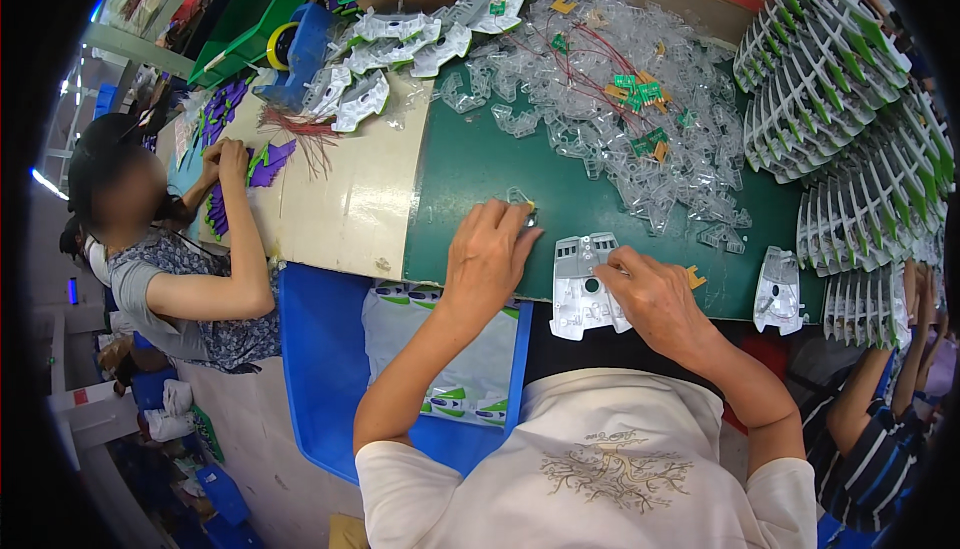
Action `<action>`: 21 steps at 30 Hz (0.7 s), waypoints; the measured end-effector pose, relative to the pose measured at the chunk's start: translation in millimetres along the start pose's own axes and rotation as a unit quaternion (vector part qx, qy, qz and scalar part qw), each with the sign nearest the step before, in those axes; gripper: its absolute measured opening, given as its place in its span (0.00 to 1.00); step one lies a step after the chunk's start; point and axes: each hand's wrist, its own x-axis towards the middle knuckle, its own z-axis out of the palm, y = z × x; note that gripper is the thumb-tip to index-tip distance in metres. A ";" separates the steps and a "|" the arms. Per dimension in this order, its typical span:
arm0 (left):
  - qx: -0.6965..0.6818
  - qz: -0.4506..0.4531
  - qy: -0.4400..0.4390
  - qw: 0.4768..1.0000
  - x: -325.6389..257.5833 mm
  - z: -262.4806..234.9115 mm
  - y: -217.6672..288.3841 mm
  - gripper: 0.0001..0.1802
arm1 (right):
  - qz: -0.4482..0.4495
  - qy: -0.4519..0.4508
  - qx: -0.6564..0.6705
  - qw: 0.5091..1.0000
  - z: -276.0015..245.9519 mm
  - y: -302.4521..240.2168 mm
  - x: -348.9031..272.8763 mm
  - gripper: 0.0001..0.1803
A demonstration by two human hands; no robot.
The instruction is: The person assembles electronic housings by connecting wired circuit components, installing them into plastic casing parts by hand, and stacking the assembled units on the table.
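Observation:
My left hand (488, 251) is closed over the green work surface. Its fingertips pinch a small clear plastic part (517, 196), mostly hidden behind the fingers, with a bit of yellow showing at it. At the table's front edge a white plastic shell (576, 299) with slots at its far end and a round dark hole overhangs slightly. My right hand (655, 294) grips the shell's right side, thumb and fingers drawn together there. Just right of that hand lies a small yellow-orange piece (695, 276). Farther right, another white shell (777, 291) lies at the edge.
A heap of clear plastic parts (630, 159) with red wires and green circuit boards (640, 92) spreads ahead. Stacked white-and-green shells (830, 79) rise at right. More shells (390, 44) and a blue tape dispenser (303, 54) stand far left. A blue bin (318, 389) sits below; co-workers (190, 269) flank me.

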 end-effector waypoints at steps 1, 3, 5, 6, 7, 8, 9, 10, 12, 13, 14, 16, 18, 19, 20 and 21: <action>0.002 0.002 -0.007 1.000 -2.7 -2.0 3.2 0.14 | 0.002 0.000 0.000 1.000 0.3 0.2 -0.6 0.16; -0.025 0.011 -0.017 0.999 -6.9 -5.0 4.9 0.14 | 0.002 0.008 0.010 1.000 0.9 1.0 -0.8 0.16; -0.054 0.022 -0.028 0.998 -12.2 -6.3 8.6 0.15 | 0.001 0.009 0.006 1.000 0.5 1.6 -1.0 0.16; -0.096 0.038 -0.020 0.994 -16.4 -6.3 11.4 0.14 | -0.003 0.010 0.003 1.000 0.2 2.5 -1.0 0.15; -0.139 0.056 -0.012 0.989 -20.6 -6.2 14.1 0.14 | 0.002 0.010 0.002 1.000 0.4 3.8 -0.5 0.15; -0.137 0.088 -0.005 0.987 -24.8 -4.7 19.3 0.16 | -0.009 0.008 0.000 1.000 0.9 5.5 0.0 0.15; -0.118 0.114 -0.004 0.986 -29.9 -0.3 22.0 0.17 | -0.020 0.005 -0.003 1.000 1.4 7.0 0.1 0.15; -0.097 0.136 -0.001 0.986 -33.3 2.4 25.0 0.18 | -0.019 0.003 -0.002 1.000 2.4 8.1 0.7 0.15; -0.080 0.152 0.003 0.985 -34.3 6.4 29.5 0.17 | -0.043 0.020 -0.010 0.999 4.5 9.4 1.0 0.14; -0.065 0.173 0.000 0.983 -31.3 8.8 30.5 0.17 | -0.043 0.017 -0.011 0.999 5.2 10.4 1.0 0.14; -0.050 0.193 -0.004 0.980 -29.2 10.2 30.9 0.16 | -0.051 0.029 -0.014 0.998 6.1 11.5 1.0 0.14; -0.044 0.193 -0.018 0.980 -26.7 11.3 31.0 0.15 | -0.058 0.040 -0.017 0.997 8.1 13.5 0.4 0.14; -0.037 0.194 -0.035 0.980 -25.5 13.2 30.4 0.14 | -0.038 0.055 0.022 0.998 10.1 15.2 -1.3 0.13; -0.039 0.188 -0.039 0.981 -25.6 14.7 30.8 0.14 | -0.036 0.054 0.022 0.998 10.7 15.3 -1.5 0.13; -0.041 0.182 -0.043 0.981 -25.5 16.1 31.3 0.14 | -0.001 0.057 0.046 0.997 11.6 14.5 -0.7 0.09; -0.044 0.183 -0.045 0.981 -25.1 17.2 32.6 0.14 | 0.035 0.060 0.069 0.995 12.2 13.7 -0.1 0.06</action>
